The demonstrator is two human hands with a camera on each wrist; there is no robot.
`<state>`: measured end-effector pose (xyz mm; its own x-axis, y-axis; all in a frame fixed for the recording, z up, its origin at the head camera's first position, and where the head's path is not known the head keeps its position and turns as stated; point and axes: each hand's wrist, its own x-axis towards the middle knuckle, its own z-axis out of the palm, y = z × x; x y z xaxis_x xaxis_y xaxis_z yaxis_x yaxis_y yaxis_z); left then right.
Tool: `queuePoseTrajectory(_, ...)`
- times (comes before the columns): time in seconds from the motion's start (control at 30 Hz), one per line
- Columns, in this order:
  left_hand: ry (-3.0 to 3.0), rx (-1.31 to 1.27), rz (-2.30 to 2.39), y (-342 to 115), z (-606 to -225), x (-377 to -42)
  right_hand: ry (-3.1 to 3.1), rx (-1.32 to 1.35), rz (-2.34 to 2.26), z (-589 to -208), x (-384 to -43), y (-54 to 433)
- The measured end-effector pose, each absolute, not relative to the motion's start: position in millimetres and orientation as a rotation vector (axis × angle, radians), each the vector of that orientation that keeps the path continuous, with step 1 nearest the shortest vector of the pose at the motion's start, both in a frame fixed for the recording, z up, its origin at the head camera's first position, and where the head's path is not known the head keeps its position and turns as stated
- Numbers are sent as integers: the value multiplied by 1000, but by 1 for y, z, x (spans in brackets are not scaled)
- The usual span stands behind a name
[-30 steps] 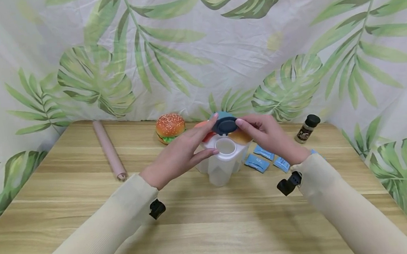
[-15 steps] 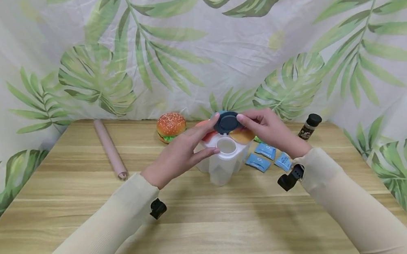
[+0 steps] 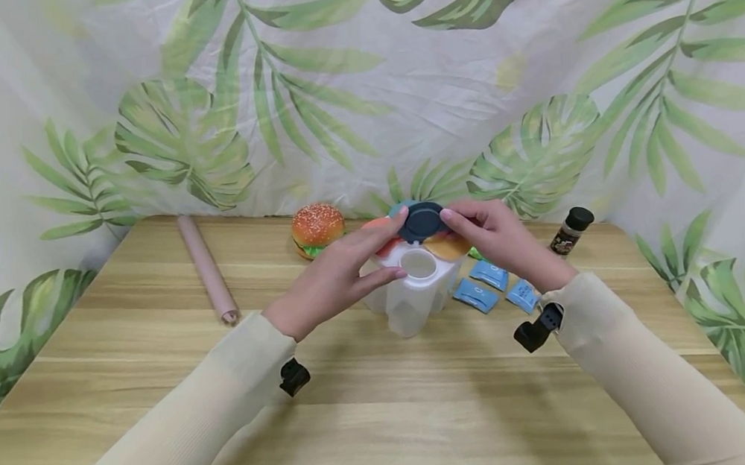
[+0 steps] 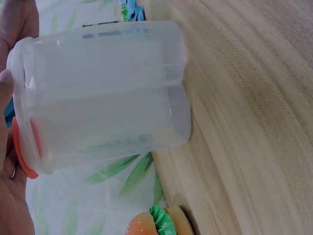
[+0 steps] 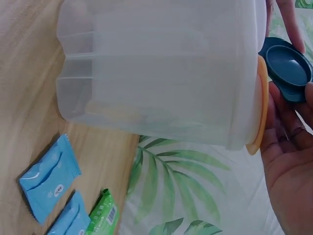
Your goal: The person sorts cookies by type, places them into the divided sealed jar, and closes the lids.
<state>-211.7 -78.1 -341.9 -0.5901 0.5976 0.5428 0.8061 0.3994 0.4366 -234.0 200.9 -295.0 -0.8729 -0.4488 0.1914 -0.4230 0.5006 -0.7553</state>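
Note:
A translucent plastic storage canister (image 3: 407, 311) with coloured flip lids stands on the table. Its dark blue flip lid (image 3: 425, 221) is raised, and a round opening shows in front of it. My right hand (image 3: 501, 235) pinches the lid's right edge between thumb and fingers. On the other side my left hand (image 3: 333, 277) rests with fairly straight fingers, one fingertip at the lid's left edge and the thumb by the rim of the opening. An orange lid (image 5: 263, 105) lies flat on the canister beside the raised one. Nothing can be made out inside the walls.
Several blue packets (image 3: 476, 295) and part of a green packet (image 5: 103, 215) lie right of the canister. A toy hamburger (image 3: 318, 229) sits behind it to the left. Further out are a pinkish roll (image 3: 208, 271) and a black-capped spice jar (image 3: 571, 230). A leaf-patterned cloth (image 3: 331, 79) hangs behind the table.
The dark blue lid tilts slightly further back, with both hands staying at it. The whole view has shifted a little; the other things have not moved.

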Motion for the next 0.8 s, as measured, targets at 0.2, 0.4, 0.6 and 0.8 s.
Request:
queuePoseTrajectory(0.2,-2366,-1215,-1001,-78,-342,-212,2658,-818,-1473,-304,-232,211)
queuePoseTrajectory(0.4,-2364,-1204,-980,-78,-341,-213,2784,-769,-1649,-320,-233,224)
queuePoseTrajectory(0.6,-2392,-1190,-1007,-78,-338,-212,2988,-521,-1266,-345,-241,252)
queuePoseTrajectory(0.8,-2400,-1185,-1011,-78,-340,-213,2910,-477,-822,-378,-248,271)
